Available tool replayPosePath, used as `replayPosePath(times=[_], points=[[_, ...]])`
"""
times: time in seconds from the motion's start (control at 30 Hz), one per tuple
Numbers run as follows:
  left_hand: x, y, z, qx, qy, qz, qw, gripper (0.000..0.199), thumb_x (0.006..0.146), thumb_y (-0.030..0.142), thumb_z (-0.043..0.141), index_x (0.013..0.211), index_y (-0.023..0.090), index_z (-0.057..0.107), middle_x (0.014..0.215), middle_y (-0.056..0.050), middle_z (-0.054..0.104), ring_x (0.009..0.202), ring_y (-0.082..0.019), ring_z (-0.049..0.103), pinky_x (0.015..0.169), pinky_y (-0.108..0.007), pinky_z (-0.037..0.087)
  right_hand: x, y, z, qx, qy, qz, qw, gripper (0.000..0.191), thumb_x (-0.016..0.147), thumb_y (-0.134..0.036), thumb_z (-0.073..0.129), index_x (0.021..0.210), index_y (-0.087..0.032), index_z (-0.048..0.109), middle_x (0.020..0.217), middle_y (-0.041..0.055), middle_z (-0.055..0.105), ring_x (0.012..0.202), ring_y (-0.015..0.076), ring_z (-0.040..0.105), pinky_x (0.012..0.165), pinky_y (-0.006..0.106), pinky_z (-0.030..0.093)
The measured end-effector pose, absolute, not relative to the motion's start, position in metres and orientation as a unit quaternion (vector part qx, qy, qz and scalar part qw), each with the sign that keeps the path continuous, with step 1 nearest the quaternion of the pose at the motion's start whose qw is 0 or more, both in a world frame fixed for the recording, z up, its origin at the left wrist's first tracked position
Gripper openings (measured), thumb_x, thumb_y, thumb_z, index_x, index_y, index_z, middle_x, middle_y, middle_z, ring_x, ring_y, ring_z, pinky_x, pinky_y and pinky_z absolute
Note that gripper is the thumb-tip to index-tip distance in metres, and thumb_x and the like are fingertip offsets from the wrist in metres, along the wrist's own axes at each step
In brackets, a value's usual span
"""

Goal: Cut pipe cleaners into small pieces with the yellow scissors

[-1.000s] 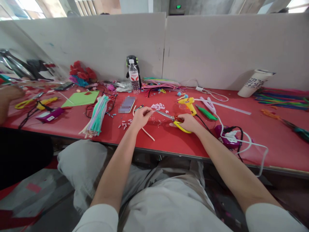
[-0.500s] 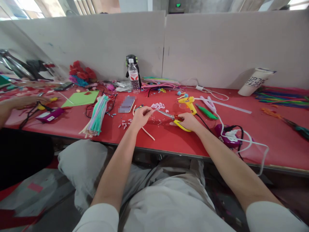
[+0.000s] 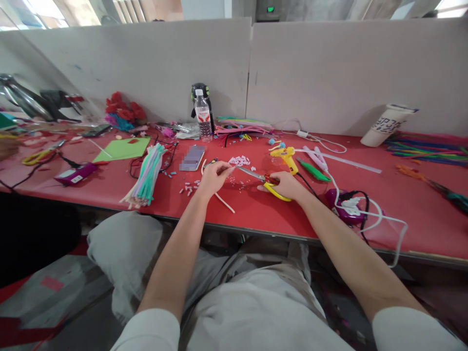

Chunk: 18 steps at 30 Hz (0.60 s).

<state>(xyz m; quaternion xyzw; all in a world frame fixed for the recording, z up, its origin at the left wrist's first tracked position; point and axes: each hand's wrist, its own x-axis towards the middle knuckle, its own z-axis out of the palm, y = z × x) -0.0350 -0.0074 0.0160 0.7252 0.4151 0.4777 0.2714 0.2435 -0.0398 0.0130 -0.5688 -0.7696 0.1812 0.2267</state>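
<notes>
My right hand (image 3: 283,185) is closed around the handles of a pair of yellow-handled scissors (image 3: 254,173), whose blades point left. Near the blade tips, my left hand (image 3: 215,175) is pinched, and what sits between its fingertips is too small to make out. A cream pipe cleaner (image 3: 225,204) lies on the red table (image 3: 256,214), passing behind my left wrist. Just beyond the fingertips is a pile of short pink pieces (image 3: 240,160). Tiny bits (image 3: 239,183) are scattered below the blades, and more short pieces (image 3: 190,187) lie left of my left hand.
A bundle of pastel pipe cleaners (image 3: 148,178) and a phone (image 3: 192,158) lie left. Behind stands a water bottle (image 3: 203,117). On the right are a yellow glue gun (image 3: 285,157), a green marker-like item (image 3: 313,170) and a purple power strip (image 3: 343,207) with cables.
At far left, another person's hand has drawn back to the left, leaving yellow-handled scissors on the table. My own hands and my scissors look almost still.
</notes>
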Motion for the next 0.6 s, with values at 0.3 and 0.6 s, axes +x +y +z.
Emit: replayPosePath(times=[0.3, 0.6], points=[[-0.0356, -0.0067, 0.0155, 0.73, 0.412, 0.476, 0.266, 0.018, 0.085, 0.034, 0.064, 0.085, 0.016, 0.067, 0.075, -0.003, 0.069, 0.067, -0.013, 0.062, 0.065, -0.026, 0.05, 0.2437, -0.0388, 0.0132, -0.57, -0.773, 0.176, 0.217, 0.061, 0.065, -0.077, 0.064, 0.058, -0.02, 0.043, 0.057, -0.0023, 0.042, 0.056, 0.0112, 0.037, 0.052, 0.027, 0.026], [-0.0367, -0.0058, 0.0144, 0.732, 0.416, 0.475, 0.255, 0.016, 0.086, 0.032, 0.062, 0.086, 0.016, 0.067, 0.074, -0.003, 0.068, 0.067, -0.013, 0.062, 0.065, -0.026, 0.049, 0.2429, -0.0382, 0.013, -0.569, -0.774, 0.177, 0.215, 0.061, 0.064, -0.076, 0.065, 0.057, -0.02, 0.044, 0.056, -0.0025, 0.041, 0.054, 0.0107, 0.036, 0.05, 0.026, 0.026]])
